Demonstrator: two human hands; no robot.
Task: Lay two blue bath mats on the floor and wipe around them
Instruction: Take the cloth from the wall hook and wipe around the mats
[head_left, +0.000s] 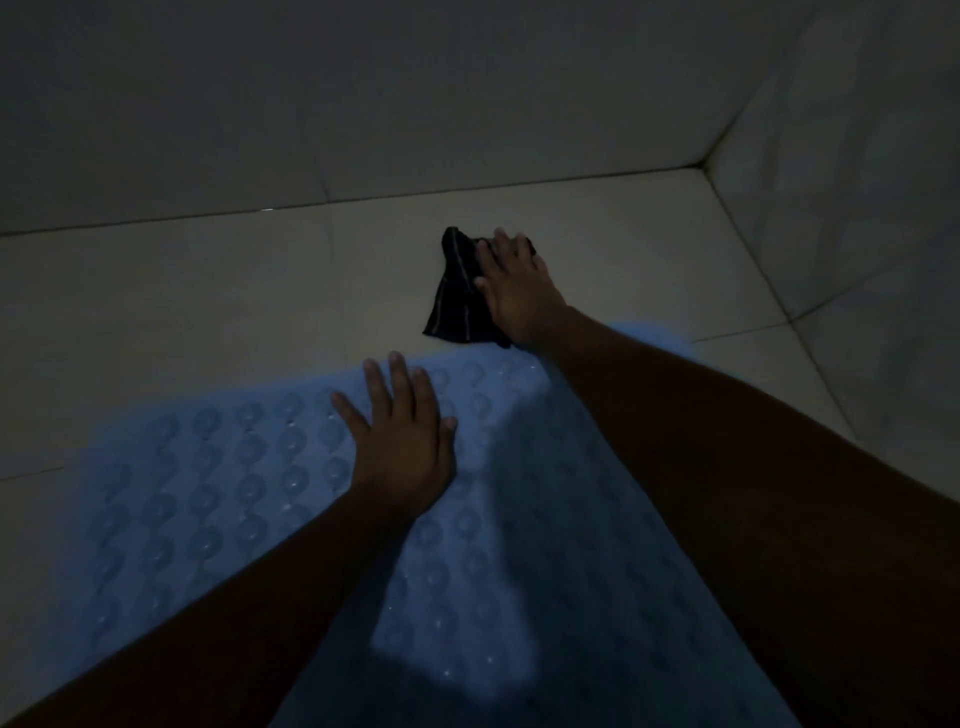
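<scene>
A blue bath mat (218, 493) with rows of round suction cups lies flat on the pale tiled floor and fills the lower half of the view. My left hand (400, 447) rests palm down on the mat near its far edge, fingers spread. Just beyond that edge, a dark striped cloth (454, 291) lies on the floor. My right hand (517, 291) presses flat on the cloth's right side, fingers spread over it. Only one mat can be told apart in the dim light.
The tiled floor (208, 312) runs to a back wall (363, 104) and a side wall (857, 208), which meet in a corner at the upper right. The room is dark.
</scene>
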